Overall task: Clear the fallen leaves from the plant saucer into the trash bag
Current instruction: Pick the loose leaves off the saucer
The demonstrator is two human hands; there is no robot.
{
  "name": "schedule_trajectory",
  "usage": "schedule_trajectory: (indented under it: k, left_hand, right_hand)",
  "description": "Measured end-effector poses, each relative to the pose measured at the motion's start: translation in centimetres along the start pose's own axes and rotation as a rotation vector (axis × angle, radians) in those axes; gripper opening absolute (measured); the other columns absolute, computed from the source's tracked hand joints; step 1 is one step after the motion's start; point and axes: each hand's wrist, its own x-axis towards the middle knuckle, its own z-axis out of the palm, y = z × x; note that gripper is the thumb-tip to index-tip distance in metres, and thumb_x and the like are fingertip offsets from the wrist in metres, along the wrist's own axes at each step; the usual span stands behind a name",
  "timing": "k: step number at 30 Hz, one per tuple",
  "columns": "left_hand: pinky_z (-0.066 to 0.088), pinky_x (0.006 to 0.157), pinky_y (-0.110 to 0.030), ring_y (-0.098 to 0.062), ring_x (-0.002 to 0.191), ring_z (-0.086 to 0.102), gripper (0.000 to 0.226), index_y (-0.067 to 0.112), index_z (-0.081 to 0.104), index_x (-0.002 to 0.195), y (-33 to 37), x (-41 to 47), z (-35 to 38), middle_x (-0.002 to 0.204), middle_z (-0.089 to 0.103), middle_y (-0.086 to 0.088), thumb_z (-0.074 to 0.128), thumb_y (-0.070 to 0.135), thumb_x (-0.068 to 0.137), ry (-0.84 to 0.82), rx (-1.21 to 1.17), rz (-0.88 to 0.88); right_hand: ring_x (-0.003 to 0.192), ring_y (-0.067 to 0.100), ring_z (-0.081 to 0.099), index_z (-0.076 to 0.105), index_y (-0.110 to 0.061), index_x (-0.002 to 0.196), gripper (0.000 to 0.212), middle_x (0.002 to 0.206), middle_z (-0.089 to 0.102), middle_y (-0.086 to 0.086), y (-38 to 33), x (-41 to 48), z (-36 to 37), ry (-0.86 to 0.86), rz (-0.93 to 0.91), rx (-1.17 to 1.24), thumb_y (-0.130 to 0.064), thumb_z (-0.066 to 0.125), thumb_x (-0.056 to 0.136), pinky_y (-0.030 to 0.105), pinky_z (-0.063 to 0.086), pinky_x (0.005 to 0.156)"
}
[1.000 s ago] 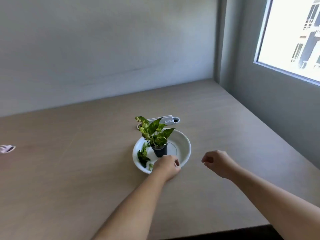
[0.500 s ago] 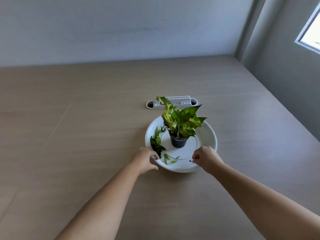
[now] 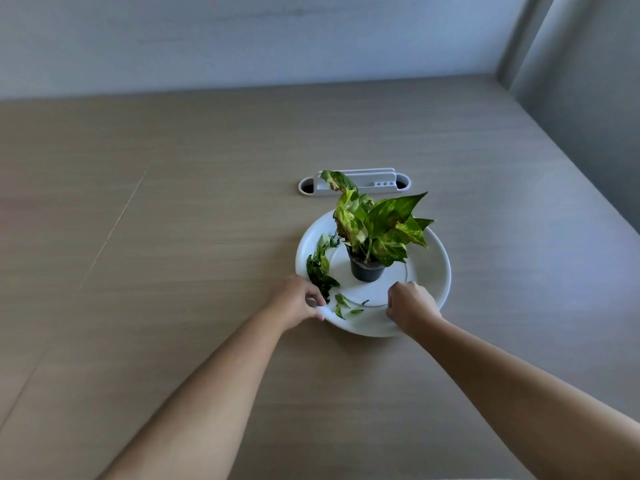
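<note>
Reaching in from the near edge, two bare forearms are recorded over a pale wood-grain tabletop (image 3: 156, 237). The left hand (image 3: 298, 301) is clamped on the near-left rim of a round glossy white saucer (image 3: 434, 271), thumb on top of the rim. The right hand (image 3: 412, 306) is curled over the near-right rim; its fingertips are hidden, so a grasp cannot be told.

Between the hands, small green leaf scraps (image 3: 341, 306) are noted on the saucer floor. Dark green fallen leaves (image 3: 320, 268) are heaped along the saucer's left inner side, just beyond the left hand.

A small black plastic pot (image 3: 366, 271) is set upright at the saucer's centre, holding a green-and-yellow variegated plant (image 3: 384, 223).

Farther off, a white oblong plastic tray (image 3: 367, 185) is seen on the tabletop, apart from the saucer.
</note>
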Motion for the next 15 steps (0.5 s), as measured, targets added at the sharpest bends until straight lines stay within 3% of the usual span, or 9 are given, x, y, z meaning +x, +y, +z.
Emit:
schedule_trajectory:
  k: [7,13,15]
  left_hand:
    - [0.048,0.096,-0.030,-0.012,0.094,0.067,0.029,0.019,0.075,0.085,1.0,-0.4,0.4,0.098,0.072,0.005,0.087,0.031,0.061,-0.014,0.137,0.049]
    - [0.017,0.114,-0.036,-0.013,0.094,0.063,0.038,0.021,0.070,0.081,2.9,-0.5,2.6,0.091,0.073,0.007,0.082,0.050,0.060,-0.051,0.271,0.118]
    - [0.029,0.107,-0.034,-0.013,0.090,0.064,0.042,0.022,0.069,0.080,3.9,-0.5,3.7,0.088,0.072,0.008,0.079,0.057,0.059,-0.071,0.289,0.146]
  right_hand:
    - [0.066,0.027,0.048,0.064,-0.003,0.088,0.013,0.075,0.050,0.008,0.4,0.4,-0.2,-0.024,-0.043,-0.038,-0.006,0.054,0.080,0.029,0.039,0.058]
    - [0.068,0.026,0.054,0.060,-0.007,0.071,0.007,0.077,0.059,0.010,1.6,0.5,-0.6,-0.061,-0.003,0.124,-0.013,0.060,0.074,0.028,0.043,0.056]
    - [0.067,0.024,0.054,0.050,-0.016,0.057,0.021,0.074,0.058,0.008,2.1,0.6,-0.9,-0.025,0.013,0.285,-0.011,0.064,0.073,0.027,0.041,0.053]
